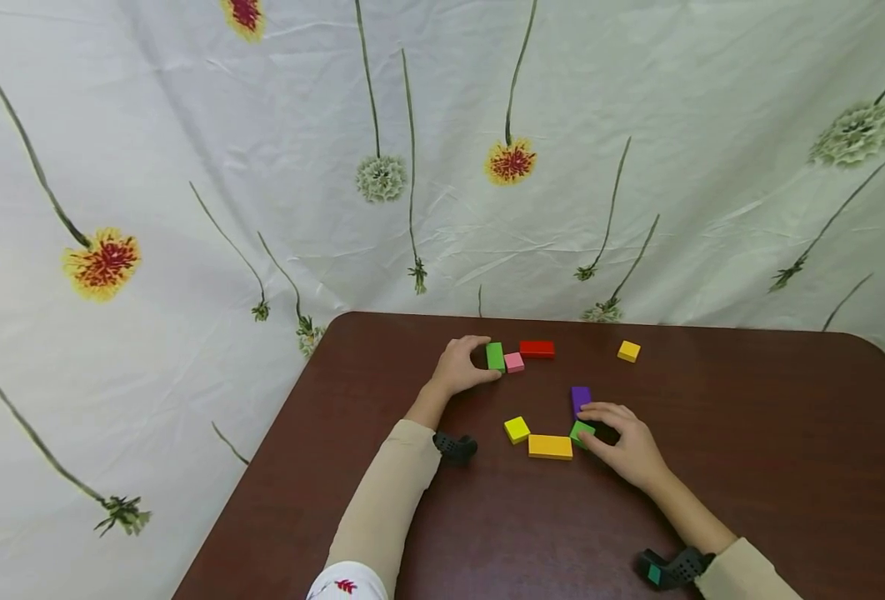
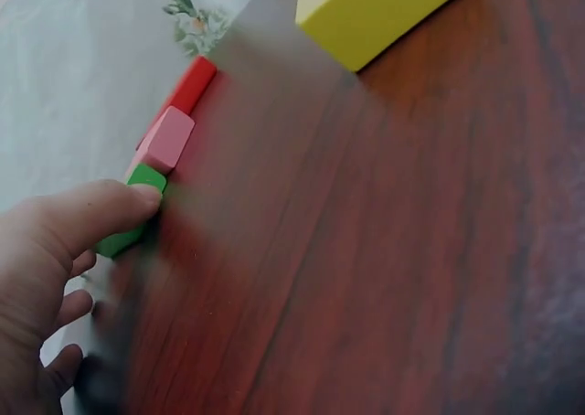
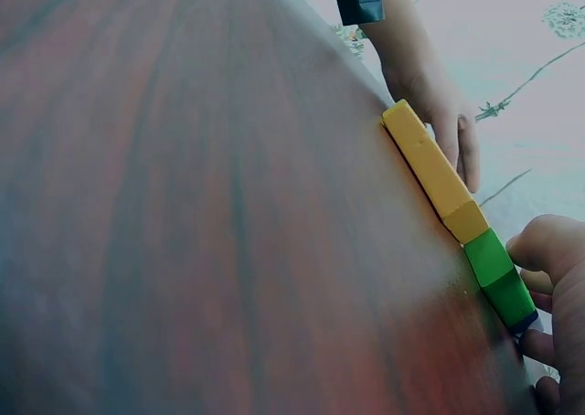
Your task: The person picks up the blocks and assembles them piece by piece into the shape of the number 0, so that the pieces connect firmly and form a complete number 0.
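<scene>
My left hand (image 1: 463,365) grips a green block (image 1: 495,357) by its two ends, thumb on the near end. In the left wrist view the thumb (image 2: 119,209) presses on that block. A pink block (image 1: 513,362) stands against its right side, with a red block (image 1: 537,349) just beyond. My right hand (image 1: 628,446) pinches a second green block (image 1: 582,433) between thumb and fingers. This one sits at the right end of an orange-yellow block (image 1: 550,447), and a purple block (image 1: 580,400) lies behind it, partly covered by the fingers.
A yellow block (image 1: 517,430) rests at the left end of the orange-yellow one, corner towards it. Farther back lies a separate yellow-orange block (image 1: 628,351). All stand on a dark brown table (image 1: 750,433), whose far edge meets a flowered cloth (image 1: 442,233).
</scene>
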Demonstrator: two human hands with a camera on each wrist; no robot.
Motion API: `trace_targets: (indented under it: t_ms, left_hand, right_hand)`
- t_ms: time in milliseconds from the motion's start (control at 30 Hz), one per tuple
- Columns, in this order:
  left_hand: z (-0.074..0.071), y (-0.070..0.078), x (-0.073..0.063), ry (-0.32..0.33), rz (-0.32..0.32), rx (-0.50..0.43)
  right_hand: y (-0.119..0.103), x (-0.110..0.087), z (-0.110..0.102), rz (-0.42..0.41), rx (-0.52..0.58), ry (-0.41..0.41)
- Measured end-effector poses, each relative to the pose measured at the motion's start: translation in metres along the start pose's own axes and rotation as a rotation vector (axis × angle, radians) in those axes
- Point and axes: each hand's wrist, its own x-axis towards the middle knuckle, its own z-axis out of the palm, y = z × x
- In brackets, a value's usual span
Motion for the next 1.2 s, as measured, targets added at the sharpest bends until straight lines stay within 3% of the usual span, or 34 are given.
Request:
trace_targets:
  t_ms: [233,433,667,1000,1200]
  left_hand:
    - [0.0,-0.006,0.002,-0.051,-0.056,-0.022]
    - [-0.002,-0.007,0.001,-0.043,-0.069,-0.087]
    - [-0.003,-0.002,-0.01,-0.005,-0.039,-0.113]
    - [0.005,0.022,-0.037,-0.096,0.038,-0.098]
    - [0.008,0.027,-0.044,-0.153,0.055,-0.047]
  right_hand:
    - [-0.002,0.0,0.001,0.003,-0.002,-0.002]
    - [-0.003,0.001,0.001,0.007,0.0,-0.005]
    - [-0.003,0.0,-0.001,0.015,0.0,-0.007]
    - [-0.003,0.0,-0.002,0.016,-0.005,0.003]
    - [-0.002,0.0,-0.001,0.026,-0.002,-0.004]
